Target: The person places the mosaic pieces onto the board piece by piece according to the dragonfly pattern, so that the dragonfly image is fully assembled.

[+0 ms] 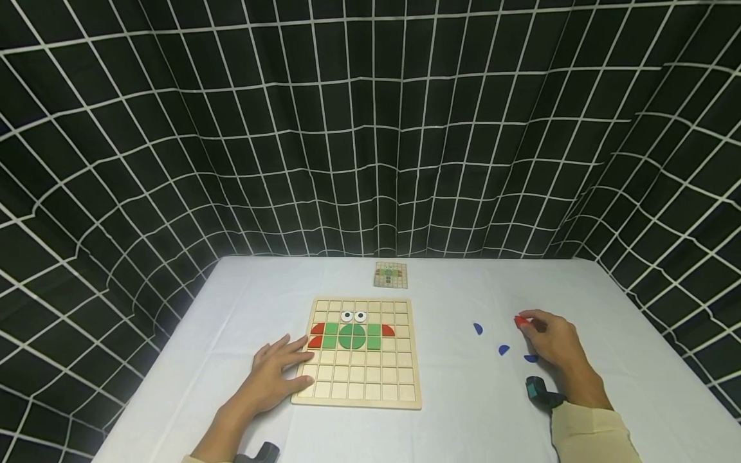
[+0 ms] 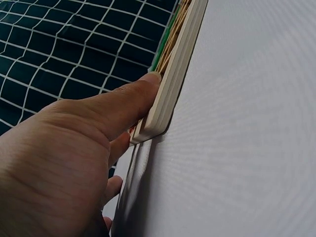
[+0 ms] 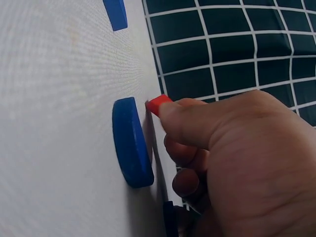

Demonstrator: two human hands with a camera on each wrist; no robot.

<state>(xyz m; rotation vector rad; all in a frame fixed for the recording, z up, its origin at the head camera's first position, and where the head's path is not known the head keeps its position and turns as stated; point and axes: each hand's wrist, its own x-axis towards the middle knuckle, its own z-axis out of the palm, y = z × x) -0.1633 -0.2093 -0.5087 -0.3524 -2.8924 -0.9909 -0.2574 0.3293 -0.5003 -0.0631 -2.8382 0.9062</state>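
Note:
A wooden grid board [image 1: 365, 391] lies on the white table, holding green pieces [image 1: 352, 336], red corner pieces [image 1: 388, 330] and two round eye pieces [image 1: 354, 316]. My left hand [image 1: 271, 378] rests on the board's left edge with fingers spread. In the left wrist view its thumb [image 2: 133, 101] touches the board's rim. Off to the right, my right hand [image 1: 552, 341] pinches a red piece [image 3: 159, 104] between thumb and fingers, just over the cloth. Blue half-round pieces [image 1: 504, 350] lie near that hand; one [image 3: 132, 143] appears large in the right wrist view.
A small pattern card [image 1: 390, 274] showing a similar figure lies behind the board. Black curtains with a white grid [image 1: 370, 148] stand around the back and sides of the white tablecloth [image 1: 451, 399].

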